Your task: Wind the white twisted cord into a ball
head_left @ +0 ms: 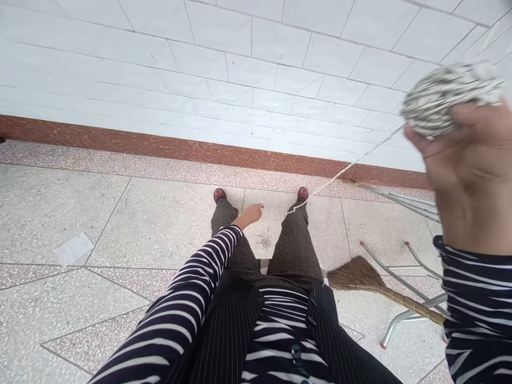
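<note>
My right hand [472, 165], blurred and raised high on the right, is wrapped round a large ball of off-white string [434, 101]. From the ball a single strand [340, 173] slants down to the left, ending in a kink above my right knee. My left hand [251, 214] is low between my legs with its fingers pinched together. Whatever it may hold is too small to make out, and a gap separates it from the strand's visible end. Below it, a small heap of loose string [262, 241] lies on the floor.
A straw broom [356, 274] leans by a metal-framed stool [394, 325] on the right, with folded metal tubing [400, 200] near the wall. White paper [74, 249] lies on the floor at left. A tiled wall [224, 74] with a red-brown skirting [160, 141] stands ahead.
</note>
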A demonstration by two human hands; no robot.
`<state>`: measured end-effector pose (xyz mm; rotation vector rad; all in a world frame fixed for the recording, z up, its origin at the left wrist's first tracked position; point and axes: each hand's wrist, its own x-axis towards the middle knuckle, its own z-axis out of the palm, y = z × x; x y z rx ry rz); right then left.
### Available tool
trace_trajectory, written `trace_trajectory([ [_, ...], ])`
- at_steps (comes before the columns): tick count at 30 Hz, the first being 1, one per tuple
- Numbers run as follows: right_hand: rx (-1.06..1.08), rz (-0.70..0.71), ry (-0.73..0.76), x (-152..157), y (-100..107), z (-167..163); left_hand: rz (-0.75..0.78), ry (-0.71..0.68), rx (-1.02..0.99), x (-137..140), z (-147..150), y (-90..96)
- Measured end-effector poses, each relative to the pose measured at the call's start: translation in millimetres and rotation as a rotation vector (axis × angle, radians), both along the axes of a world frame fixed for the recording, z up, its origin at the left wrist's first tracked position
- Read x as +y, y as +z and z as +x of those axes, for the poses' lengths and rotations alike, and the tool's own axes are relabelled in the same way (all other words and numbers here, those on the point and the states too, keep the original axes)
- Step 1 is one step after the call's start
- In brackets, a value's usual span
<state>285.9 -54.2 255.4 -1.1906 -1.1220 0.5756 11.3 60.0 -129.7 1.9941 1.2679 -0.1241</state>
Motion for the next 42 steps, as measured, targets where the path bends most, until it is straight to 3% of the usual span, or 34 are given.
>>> trace_trajectory([
  [2,0.116,-0.062,0.086,5,-14,-29,0.036,0.008,-0.127,7,16,26.4],
  [4,0.168,-0.133,0.17,9,-27,-55,0.097,0.041,-0.289,17,32,64.3],
  [7,0.194,-0.215,0.244,16,-44,-78,0.144,0.06,-0.939,24,51,130.7],
  [9,0.198,-0.239,0.269,21,-54,-83,0.139,0.048,-1.165,18,59,167.4],
  [12,0.21,-0.26,0.292,27,-70,-80,0.014,-0.022,-1.274,-2,62,191.8],
  [14,0.221,-0.26,0.27,29,-81,-76,-0.082,-0.061,-1.255,-16,58,186.4],
  [16,0.242,-0.275,0.231,28,-93,-72,-0.106,-0.036,-1.18,-27,48,168.9],
  [20,0.355,-0.328,0.138,15,-123,-70,0.018,0.062,-0.869,-34,16,121.0],
  [24,0.496,-0.327,0.099,-6,-152,-76,0.11,0.013,-0.53,-35,-20,79.8],
  [30,0.615,-0.311,0.122,-40,-172,-86,0.232,-0.043,-0.142,-36,-43,47.9],
  [33,0.663,-0.31,0.147,-54,-177,-83,0.194,-0.022,-0.026,-35,-43,46.4],
  [35,0.67,-0.336,0.171,-61,-183,-82,0.188,0.005,-0.078,-38,-37,54.2],
  [39,0.633,-0.428,0.231,-67,-197,-89,0.185,-0.035,-0.507,-58,-9,87.3],
  [42,0.641,-0.498,0.273,-66,-205,-98,0.061,-0.092,-0.783,-77,14,107.7],
])
